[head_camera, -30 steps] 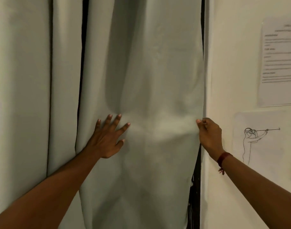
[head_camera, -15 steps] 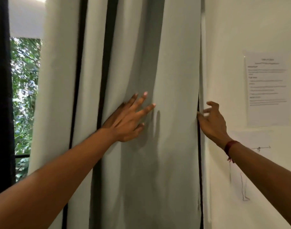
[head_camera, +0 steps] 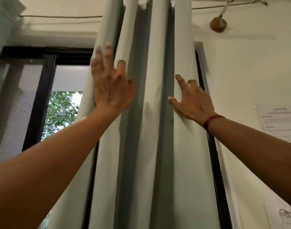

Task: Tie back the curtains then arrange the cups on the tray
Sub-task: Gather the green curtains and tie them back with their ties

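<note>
Looking up along the pale grey-green curtain, we see it bunched into 4 or so tall vertical folds between our 2 arms, hanging from the top of the frame beside the white wall. Our left hand lies flat on the curtain's left folds, fingers spread and pointing upward, the index fingertip on the crest of 1 fold and the thumb tucked toward the next; it clasps nothing. Our right hand rests on the rightmost fold, fingers loosely spread, with the thumb pressing the fold's left edge and the outer fingers curling round its right edge near the black window frame; we cannot tell whether they actually grip the cloth. A dark red band circles the right wrist. Left of the curtain the window is uncovered, showing green leaves outside. On the wall at right hangs a printed sheet, with a small sketch below it and a brown round fitting high up. No cups or tray appear in view.
</note>
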